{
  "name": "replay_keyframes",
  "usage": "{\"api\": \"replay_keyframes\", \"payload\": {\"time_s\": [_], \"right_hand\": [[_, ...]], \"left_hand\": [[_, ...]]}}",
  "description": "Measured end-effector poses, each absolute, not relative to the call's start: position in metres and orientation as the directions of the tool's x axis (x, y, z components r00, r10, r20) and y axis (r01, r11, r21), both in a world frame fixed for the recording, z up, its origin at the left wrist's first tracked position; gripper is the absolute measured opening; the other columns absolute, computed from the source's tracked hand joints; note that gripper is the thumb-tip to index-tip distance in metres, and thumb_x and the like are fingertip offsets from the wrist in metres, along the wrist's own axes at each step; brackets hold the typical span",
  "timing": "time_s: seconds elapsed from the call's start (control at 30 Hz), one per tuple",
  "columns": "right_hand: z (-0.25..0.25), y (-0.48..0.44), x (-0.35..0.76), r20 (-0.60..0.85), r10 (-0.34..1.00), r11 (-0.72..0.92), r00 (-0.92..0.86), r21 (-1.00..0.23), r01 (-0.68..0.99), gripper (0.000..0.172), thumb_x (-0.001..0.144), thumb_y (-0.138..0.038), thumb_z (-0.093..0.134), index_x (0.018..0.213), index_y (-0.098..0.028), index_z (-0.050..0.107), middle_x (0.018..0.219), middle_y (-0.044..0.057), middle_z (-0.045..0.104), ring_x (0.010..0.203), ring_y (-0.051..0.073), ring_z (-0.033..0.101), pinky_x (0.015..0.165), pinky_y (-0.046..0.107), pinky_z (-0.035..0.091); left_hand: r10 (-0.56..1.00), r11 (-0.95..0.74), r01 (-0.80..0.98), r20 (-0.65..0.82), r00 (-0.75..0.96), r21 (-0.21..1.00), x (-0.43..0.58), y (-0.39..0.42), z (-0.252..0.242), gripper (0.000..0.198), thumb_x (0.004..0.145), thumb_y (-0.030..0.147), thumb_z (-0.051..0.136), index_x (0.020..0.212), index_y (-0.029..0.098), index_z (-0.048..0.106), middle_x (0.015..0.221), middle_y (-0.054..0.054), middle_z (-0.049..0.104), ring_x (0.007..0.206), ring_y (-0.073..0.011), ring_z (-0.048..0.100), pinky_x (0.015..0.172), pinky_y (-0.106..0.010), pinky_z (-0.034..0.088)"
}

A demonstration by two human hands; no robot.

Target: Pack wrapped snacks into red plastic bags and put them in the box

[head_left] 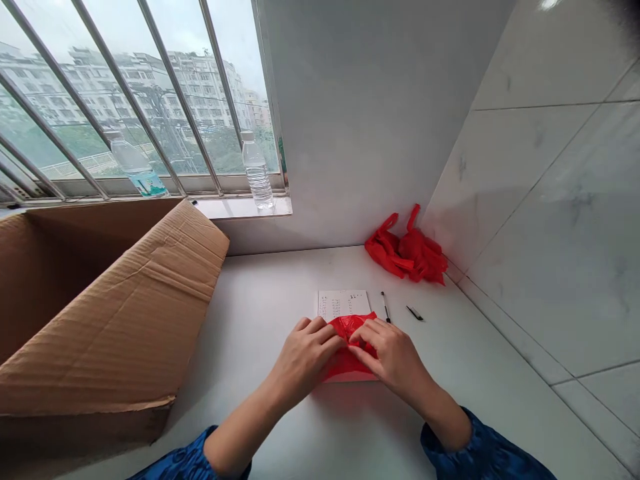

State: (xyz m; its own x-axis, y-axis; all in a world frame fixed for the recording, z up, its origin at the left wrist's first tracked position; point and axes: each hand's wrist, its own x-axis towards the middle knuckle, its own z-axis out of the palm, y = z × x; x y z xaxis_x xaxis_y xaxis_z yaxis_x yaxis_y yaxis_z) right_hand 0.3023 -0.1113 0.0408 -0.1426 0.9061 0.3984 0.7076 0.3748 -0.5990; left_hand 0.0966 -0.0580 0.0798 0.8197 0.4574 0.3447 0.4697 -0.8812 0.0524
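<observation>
My left hand and my right hand meet over a crumpled red plastic bag, with the fingers of both gripping its folds from either side. The bag lies on the near part of a white printed sheet, which shows small rows of dark text. Beyond my right hand are a slim black pen and a small black blade or cutter. Neither hand touches them. A bunched pile of red plastic bags sits farther back in the corner.
A large open cardboard box stands on the white counter to my left. Tiled wall rises on the right. Two plastic water bottles stand at the barred window.
</observation>
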Motion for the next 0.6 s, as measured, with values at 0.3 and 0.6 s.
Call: {"api": "replay_keyframes", "payload": {"time_s": [0.3,0.6], "right_hand": [[0.061,-0.093,0.298,0.511,0.859,0.403,0.014,-0.693,0.598,0.009,0.094,-0.029,0.062,0.098,-0.021,0.060,0.092,0.002,0.063,0.086,0.019,0.060,0.076,0.030,0.044],[0.083,-0.068,0.330,0.411,0.897,0.252,0.164,-0.778,0.575,0.015,0.091,-0.027,0.057,0.076,-0.022,0.059,0.072,-0.003,0.063,0.065,0.015,0.057,0.061,0.028,0.040]], "left_hand": [[0.498,-0.856,0.492,0.516,0.697,0.160,0.078,-0.027,0.096,0.008,0.098,0.023,0.059,0.094,0.024,0.066,0.087,0.003,0.074,0.080,-0.0161,0.064,0.080,-0.031,0.044],[0.699,-0.694,0.613,0.558,0.448,0.378,0.043,-0.005,0.121,0.018,0.099,0.034,0.054,0.091,0.021,0.064,0.085,0.000,0.071,0.079,-0.0166,0.066,0.074,-0.028,0.051]]}}
